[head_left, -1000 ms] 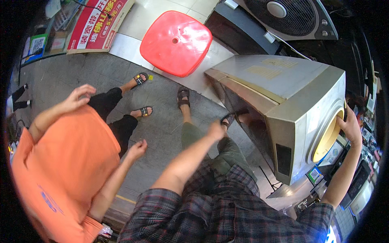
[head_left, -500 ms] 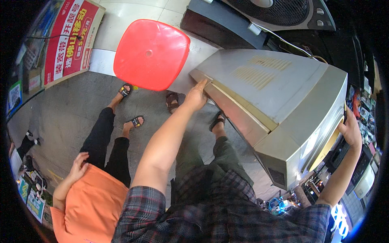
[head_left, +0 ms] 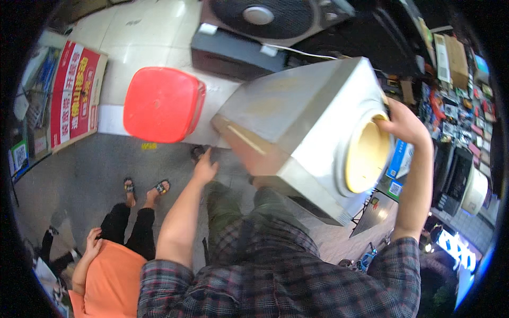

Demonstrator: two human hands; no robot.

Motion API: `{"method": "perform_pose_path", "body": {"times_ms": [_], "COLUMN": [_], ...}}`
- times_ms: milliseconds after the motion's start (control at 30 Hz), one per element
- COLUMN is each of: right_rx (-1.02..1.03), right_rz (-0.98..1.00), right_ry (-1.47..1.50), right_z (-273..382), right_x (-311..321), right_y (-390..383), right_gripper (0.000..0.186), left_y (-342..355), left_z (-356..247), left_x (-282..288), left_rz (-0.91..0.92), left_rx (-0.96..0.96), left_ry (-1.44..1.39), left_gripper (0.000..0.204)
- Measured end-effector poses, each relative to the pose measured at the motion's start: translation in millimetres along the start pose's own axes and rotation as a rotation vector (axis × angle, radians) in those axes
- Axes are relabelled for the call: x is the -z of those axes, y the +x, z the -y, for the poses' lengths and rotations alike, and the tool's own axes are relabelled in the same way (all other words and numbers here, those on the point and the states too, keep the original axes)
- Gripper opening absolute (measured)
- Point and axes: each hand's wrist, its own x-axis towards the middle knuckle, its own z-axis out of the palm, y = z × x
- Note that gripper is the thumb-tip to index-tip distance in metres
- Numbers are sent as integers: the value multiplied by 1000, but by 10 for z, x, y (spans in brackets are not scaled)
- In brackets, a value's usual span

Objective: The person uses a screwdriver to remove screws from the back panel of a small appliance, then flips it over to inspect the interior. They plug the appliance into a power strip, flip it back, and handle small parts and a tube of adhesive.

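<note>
A large silver-grey tapered housing stands tilted in front of me, its near side bearing a raised round collar with a yellow ring. It is somewhat blurred, and its exact kind cannot be told. My right hand grips the collar's upper right rim, thumb over the yellow ring and the other fingers hidden behind. Lower left of the housing, my left hand hangs apart from it, fingers stretched forward and nothing visible in them. Left of the housing is a red plastic stool.
A black speaker-like unit with a round grille rests on a dark box beyond the housing. A red printed carton stands far left. Close on my left is a person in an orange top. Shelves of small goods line the right.
My left hand has come off the housing's edge and moved left and down. The housing has turned, showing more of its ringed side, with my right hand still on it. The view has shifted.
</note>
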Motion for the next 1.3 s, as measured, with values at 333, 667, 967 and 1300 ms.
{"method": "perform_pose_path", "body": {"times_ms": [333,667,967,1300], "right_rx": [100,313,-174,82], "right_rz": [-220,74,147,286], "right_ry": [1104,483,1330,1938], "right_z": [-1343,-2626,-3170,-2277], "right_x": [-134,-195,-2478,-3230], "right_y": [-307,-1442,-1716,-1952], "right_gripper": [15,42,36,33], "left_y": [-1894,-3219,-3305,-2319], "left_z": [659,-2866,-4411,-3874], "left_x": [45,-92,-1947,-2987], "left_rz": [-119,-909,338,178], "left_rx": [308,-769,-618,-480], "left_ry": [8,-14,-178,180], "left_gripper": [58,25,54,36]}}
